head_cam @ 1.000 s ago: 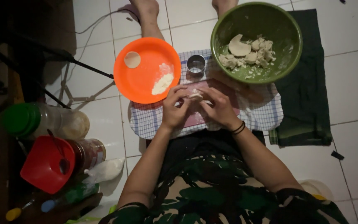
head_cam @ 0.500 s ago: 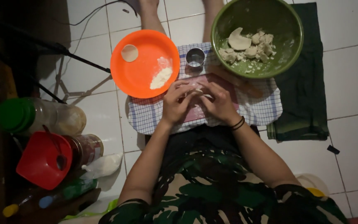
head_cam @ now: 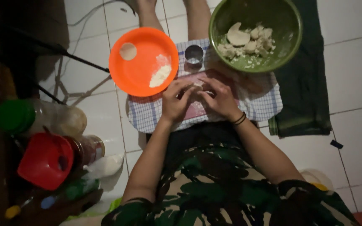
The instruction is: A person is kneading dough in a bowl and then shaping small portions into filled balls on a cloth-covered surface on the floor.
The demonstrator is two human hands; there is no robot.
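White floor tiles (head_cam: pixel 357 138) carry a blue-checked cloth (head_cam: pixel 147 117) with a pink board (head_cam: pixel 197 109) on it. Over that board the left hand (head_cam: pixel 176 100) and right hand (head_cam: pixel 219 97) meet, fingertips pinched together on a small pale piece of dough (head_cam: pixel 198 85). Beyond lie a round orange plastic plate (head_cam: pixel 139 71) with flour, a small metal cup (head_cam: pixel 194 54), and a green bowl (head_cam: pixel 285 46) of dough lumps.

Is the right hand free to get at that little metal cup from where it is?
Probably yes: the right hand sits just below the metal cup, nothing lying between, though both hands seem busy pinching dough.
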